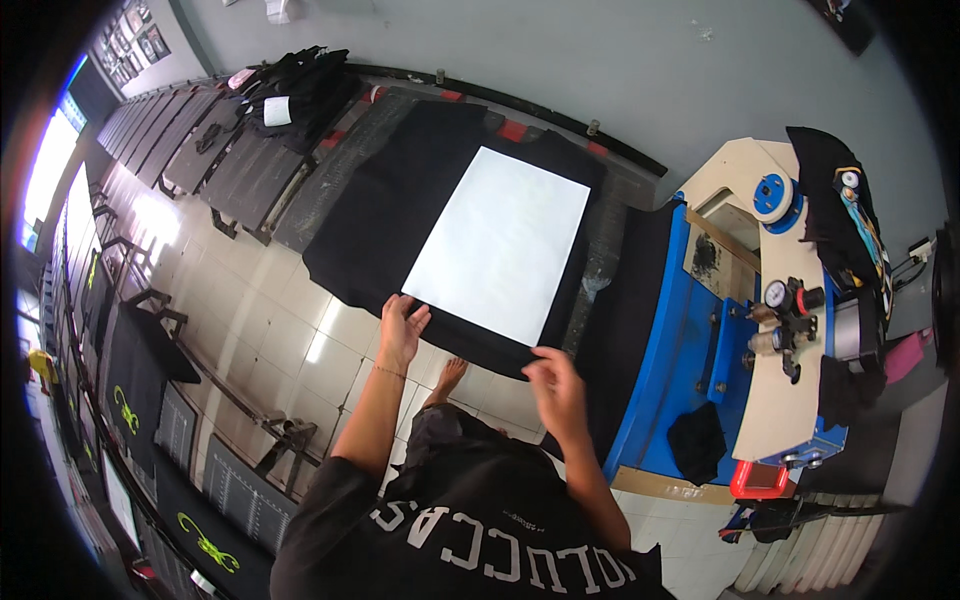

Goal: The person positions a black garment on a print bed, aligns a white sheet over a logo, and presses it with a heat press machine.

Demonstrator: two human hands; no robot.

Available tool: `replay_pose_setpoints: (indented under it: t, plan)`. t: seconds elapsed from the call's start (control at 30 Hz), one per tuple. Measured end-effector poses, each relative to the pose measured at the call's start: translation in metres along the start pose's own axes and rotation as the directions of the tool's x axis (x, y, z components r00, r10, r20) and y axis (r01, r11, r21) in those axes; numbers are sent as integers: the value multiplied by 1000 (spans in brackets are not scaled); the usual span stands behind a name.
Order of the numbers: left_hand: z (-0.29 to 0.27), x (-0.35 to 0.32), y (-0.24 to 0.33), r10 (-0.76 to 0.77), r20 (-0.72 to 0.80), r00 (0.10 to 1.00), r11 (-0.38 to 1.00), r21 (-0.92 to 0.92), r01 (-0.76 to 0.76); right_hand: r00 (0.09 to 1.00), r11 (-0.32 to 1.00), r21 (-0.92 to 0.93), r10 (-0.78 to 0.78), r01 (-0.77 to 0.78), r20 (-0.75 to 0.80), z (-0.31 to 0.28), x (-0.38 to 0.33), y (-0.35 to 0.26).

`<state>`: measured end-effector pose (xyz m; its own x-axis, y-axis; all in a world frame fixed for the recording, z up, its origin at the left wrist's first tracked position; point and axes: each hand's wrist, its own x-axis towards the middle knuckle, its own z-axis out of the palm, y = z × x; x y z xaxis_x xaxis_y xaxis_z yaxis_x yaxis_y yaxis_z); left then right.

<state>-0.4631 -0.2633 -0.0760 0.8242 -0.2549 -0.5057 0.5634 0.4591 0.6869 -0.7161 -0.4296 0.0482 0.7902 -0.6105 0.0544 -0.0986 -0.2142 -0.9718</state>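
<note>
While white sheet (497, 243) lies flat on black shirt (372, 215) on surface (322, 165), left hand (401, 327) presses near corner, grip flat open; right hand (556, 387) pinches near edge. Step: aligning sheet. Next likely needs square placement, smoothing.

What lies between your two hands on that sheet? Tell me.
In the head view, the near edge of the white sheet spans from the left hand to the right hand, with the black shirt under it.
</note>
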Motion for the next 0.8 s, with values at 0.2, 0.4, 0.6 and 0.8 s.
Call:
replay_pose_setpoints:
  t: [0.2, 0.4, 0.6, 0.8]
  plan:
    - [32, -16, 12, -54, 112, 992, 963, 268, 22, 945, 811, -490, -309, 320, 105, 114, 102, 42]
    - [43, -8, 23, 218, 638, 739, 57, 747, -662, 995, 826, -558, -99, 83, 2, 138, 153, 62]
    - [75, 32, 2, -81, 763, 641, -401, 564, -722, 954, 827, -485, 294, -283, -55, 68, 208, 83]
    - [86, 42, 3, -258, 695, 671, -396, 557, -730, 948, 776, -551, 298, -307, -109, -25, 311, 125]
